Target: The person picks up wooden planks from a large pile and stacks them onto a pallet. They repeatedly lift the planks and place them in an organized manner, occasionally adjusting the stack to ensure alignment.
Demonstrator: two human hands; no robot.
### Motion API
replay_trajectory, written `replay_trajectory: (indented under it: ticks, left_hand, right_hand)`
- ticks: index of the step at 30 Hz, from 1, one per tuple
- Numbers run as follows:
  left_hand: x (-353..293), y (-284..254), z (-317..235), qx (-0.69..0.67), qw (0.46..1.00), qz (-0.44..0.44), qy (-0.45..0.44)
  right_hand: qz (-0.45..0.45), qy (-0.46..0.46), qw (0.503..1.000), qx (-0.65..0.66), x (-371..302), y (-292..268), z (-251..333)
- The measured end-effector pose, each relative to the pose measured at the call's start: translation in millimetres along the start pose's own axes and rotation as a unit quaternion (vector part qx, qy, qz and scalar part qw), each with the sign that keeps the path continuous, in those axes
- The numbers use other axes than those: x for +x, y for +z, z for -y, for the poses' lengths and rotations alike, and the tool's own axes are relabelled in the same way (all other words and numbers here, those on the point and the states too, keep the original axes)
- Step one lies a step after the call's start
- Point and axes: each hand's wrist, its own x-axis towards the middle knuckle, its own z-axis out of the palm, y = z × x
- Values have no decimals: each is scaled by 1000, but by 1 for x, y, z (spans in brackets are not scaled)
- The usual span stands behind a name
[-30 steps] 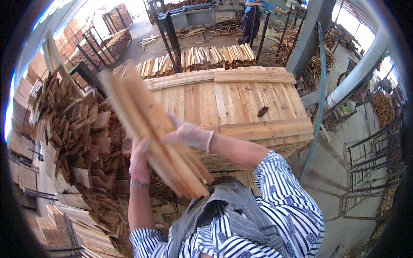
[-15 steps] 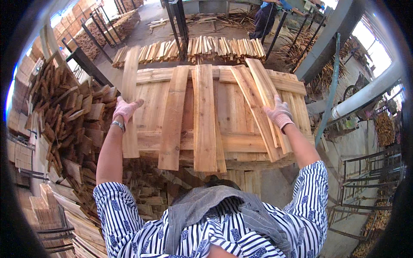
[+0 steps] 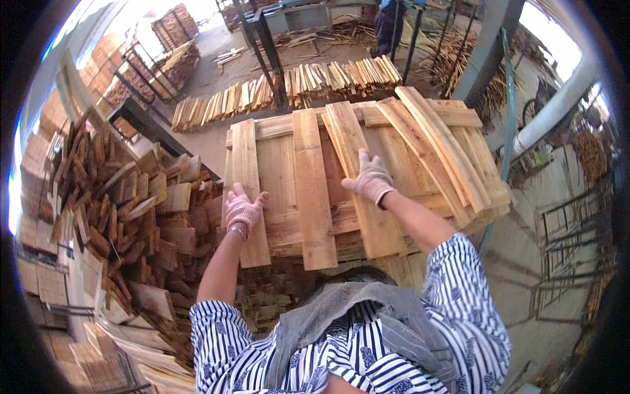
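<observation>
Left hand [image 3: 244,207] in pale glove, fingers spread over narrow tan wooden board [image 3: 246,151]; right hand [image 3: 369,180], gloved, splayed on wider pale wooden board [image 3: 380,230]; neither clenched
Both boards lie across stack of light-brown wooden boards [image 3: 484,157], near ends overhanging
Boards look stiff, fairly light, perhaps splintery; best held by long edges near middle
Tan middle board [image 3: 314,190] between hands; overlapping bowed wooden boards [image 3: 440,141] crowd right side; jumbled dark-brown board pile [image 3: 141,197] hems in left
</observation>
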Motion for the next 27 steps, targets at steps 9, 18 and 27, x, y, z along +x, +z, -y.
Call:
replay_trajectory:
  ticks: [9,18,27]
  left_hand:
    - [27,6,30,-51,998,-38,4]
    - [68,18,62,-213,977,18,-19]
    - [96,3,97,-282,954,30,94]
  right_hand:
    - [-22,-35,997,66,-4,72,179]
    - [-107,-15,994,-25,20,68,105]
    - [-43,-12,999,19,-25,84,132]
